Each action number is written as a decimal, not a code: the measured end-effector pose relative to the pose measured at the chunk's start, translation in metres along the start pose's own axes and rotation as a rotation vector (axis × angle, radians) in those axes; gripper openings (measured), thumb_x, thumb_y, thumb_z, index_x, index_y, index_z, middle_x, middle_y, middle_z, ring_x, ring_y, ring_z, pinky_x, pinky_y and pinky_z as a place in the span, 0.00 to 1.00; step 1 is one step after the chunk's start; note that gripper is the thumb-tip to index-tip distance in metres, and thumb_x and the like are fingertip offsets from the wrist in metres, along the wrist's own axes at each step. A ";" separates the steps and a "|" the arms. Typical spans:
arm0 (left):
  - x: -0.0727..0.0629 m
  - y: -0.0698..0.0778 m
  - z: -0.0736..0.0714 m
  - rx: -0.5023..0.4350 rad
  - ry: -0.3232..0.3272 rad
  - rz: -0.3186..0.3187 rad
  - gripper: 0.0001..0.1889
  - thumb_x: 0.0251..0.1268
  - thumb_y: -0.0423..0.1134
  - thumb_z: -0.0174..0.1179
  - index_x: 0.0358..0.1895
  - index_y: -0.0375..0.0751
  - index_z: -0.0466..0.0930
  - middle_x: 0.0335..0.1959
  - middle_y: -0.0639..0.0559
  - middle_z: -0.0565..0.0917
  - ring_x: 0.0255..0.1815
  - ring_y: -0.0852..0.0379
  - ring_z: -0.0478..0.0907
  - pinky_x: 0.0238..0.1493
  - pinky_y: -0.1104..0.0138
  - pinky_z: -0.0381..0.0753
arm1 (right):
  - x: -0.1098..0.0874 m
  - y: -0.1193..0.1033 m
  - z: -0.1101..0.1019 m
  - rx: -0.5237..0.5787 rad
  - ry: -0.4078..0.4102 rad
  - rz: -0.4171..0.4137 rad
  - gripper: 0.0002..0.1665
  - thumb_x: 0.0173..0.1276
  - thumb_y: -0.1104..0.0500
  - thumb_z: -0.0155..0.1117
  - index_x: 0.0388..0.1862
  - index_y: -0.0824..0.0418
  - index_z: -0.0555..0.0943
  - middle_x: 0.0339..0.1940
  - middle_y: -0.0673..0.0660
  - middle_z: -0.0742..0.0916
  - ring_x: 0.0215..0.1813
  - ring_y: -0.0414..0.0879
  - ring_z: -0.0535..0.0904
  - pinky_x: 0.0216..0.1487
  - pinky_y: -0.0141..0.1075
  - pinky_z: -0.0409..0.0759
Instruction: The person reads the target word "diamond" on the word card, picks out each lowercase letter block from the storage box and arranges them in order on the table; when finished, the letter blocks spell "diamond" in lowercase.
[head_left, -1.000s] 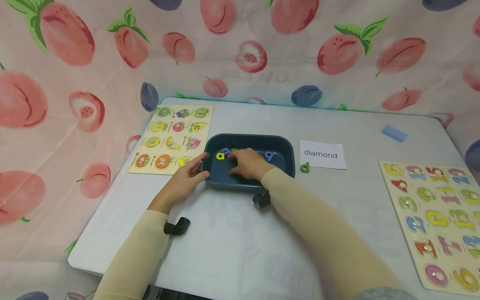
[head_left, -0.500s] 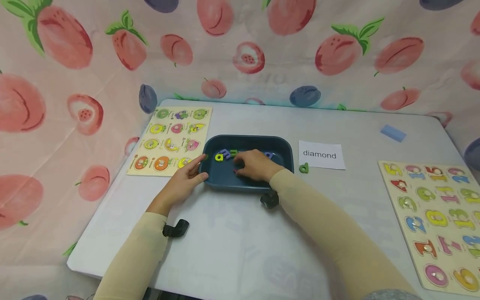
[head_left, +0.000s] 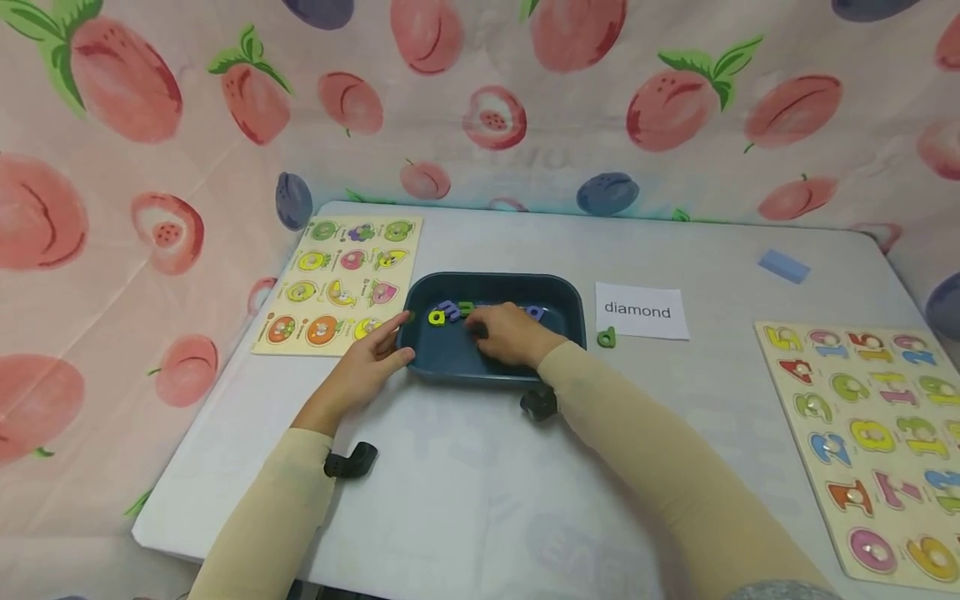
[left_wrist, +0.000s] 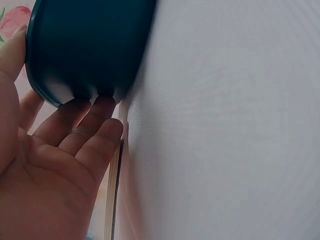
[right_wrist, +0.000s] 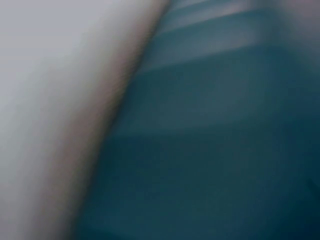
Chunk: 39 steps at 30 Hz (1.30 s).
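Head view: the right hand (head_left: 513, 333), grasp hidden, seemingly picks among lowercase letters (head_left: 448, 310) — left hand (head_left: 363, 367), fingers extended, braces the dark-blue tray (head_left: 442, 354); next, a precise pinch seems needed.

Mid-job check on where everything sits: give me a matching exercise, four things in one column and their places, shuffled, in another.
Things
1. left hand
2. right hand
3. green letter d
4. number puzzle board

Places
A. reaching inside the dark blue tray
B. at the right edge of the head view
C. touching the tray's left end
D. at the lower-left corner of the "diamond" word card

Pairs: 1-C, 2-A, 3-D, 4-B
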<state>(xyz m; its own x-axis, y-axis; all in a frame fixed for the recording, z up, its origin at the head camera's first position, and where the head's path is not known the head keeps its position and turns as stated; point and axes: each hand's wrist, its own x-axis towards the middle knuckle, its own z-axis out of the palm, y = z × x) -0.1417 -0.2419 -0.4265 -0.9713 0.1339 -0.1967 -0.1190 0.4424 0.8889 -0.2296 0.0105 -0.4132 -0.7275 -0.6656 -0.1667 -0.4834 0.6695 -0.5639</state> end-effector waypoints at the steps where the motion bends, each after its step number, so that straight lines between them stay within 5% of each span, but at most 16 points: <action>1: 0.000 0.000 0.000 0.000 0.002 -0.002 0.34 0.74 0.46 0.60 0.79 0.59 0.58 0.77 0.41 0.62 0.76 0.44 0.60 0.71 0.50 0.63 | 0.000 0.000 0.000 0.000 -0.003 -0.001 0.23 0.71 0.64 0.62 0.64 0.62 0.79 0.63 0.59 0.82 0.68 0.52 0.74 0.70 0.46 0.68; 39: -0.002 0.001 0.002 0.002 0.015 0.010 0.35 0.74 0.45 0.60 0.80 0.56 0.57 0.76 0.39 0.62 0.75 0.43 0.61 0.70 0.50 0.64 | -0.002 0.003 0.001 -0.022 -0.026 0.003 0.25 0.68 0.65 0.64 0.65 0.61 0.78 0.60 0.58 0.83 0.62 0.50 0.77 0.68 0.47 0.70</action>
<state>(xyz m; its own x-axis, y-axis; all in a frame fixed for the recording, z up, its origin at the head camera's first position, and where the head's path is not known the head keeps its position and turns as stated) -0.1398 -0.2402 -0.4259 -0.9754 0.1256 -0.1814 -0.1085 0.4428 0.8900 -0.2291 0.0131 -0.4153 -0.7162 -0.6717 -0.1893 -0.4921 0.6784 -0.5455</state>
